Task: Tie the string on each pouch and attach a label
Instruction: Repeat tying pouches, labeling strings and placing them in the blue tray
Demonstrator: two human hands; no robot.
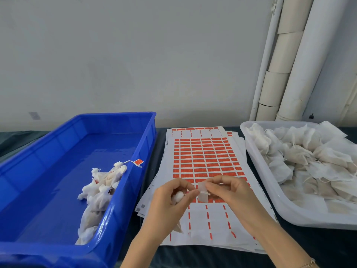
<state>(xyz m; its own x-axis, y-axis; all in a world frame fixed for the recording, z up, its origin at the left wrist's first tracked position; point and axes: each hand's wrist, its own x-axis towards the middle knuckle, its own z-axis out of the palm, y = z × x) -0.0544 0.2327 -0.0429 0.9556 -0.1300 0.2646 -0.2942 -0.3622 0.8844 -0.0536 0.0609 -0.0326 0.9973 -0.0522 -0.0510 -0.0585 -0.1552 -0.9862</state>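
- Dark table (193, 258) below a grey wall (135, 55); white pipes (301, 64) upper right.
- Lower centre: left hand (170, 202) grips a pouch (178, 196); right hand (229, 192) pinches a label (202, 192).

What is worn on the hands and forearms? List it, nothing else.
Nothing on the left hand or the right hand: no gloves, no rings that show. Both forearms are bare, with no sleeves in view. A thin gold-coloured chain bracelet sits on the right wrist.
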